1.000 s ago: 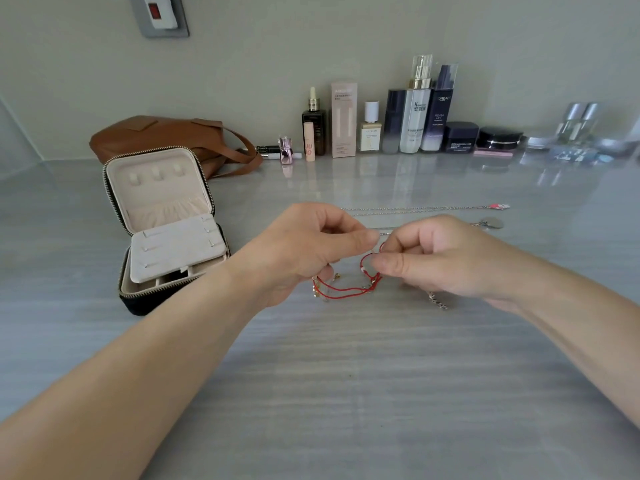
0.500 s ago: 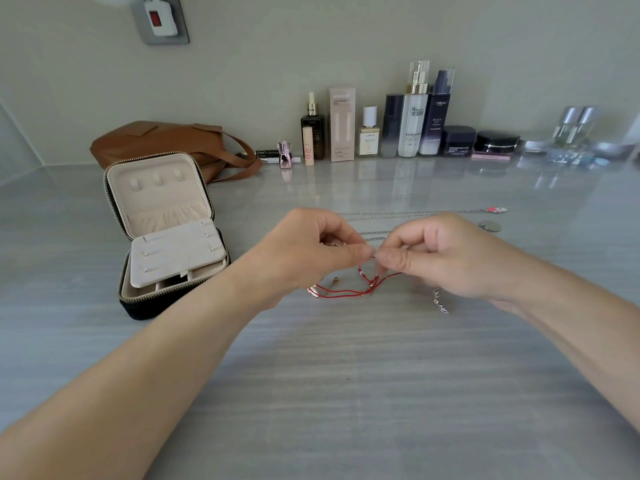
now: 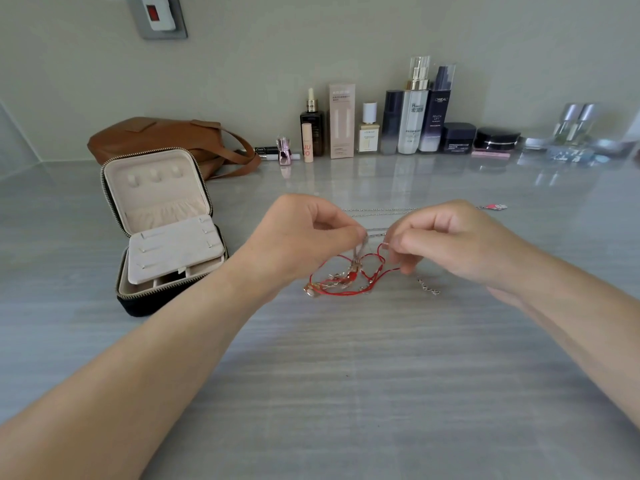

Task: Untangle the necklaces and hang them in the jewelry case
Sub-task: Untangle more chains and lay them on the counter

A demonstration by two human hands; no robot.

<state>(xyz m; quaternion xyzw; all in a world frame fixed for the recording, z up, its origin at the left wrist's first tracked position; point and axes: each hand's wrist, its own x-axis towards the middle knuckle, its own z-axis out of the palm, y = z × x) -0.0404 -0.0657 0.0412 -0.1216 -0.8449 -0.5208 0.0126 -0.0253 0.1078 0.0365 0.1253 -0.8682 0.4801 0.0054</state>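
The left hand (image 3: 304,244), at frame centre, pinches a pale strand rising from the tangle (image 3: 346,277). The right hand (image 3: 450,244), just beside it, pinches a loop of red cord (image 3: 381,252). The rest of the tangle lies on the table (image 3: 346,375) below the fingertips. The case (image 3: 166,233) stands open left of centre, with nothing hung in its lid. This looks like the untangling step. The next move, I judge, calls for a slow pull apart that frees one strand without tightening knots.
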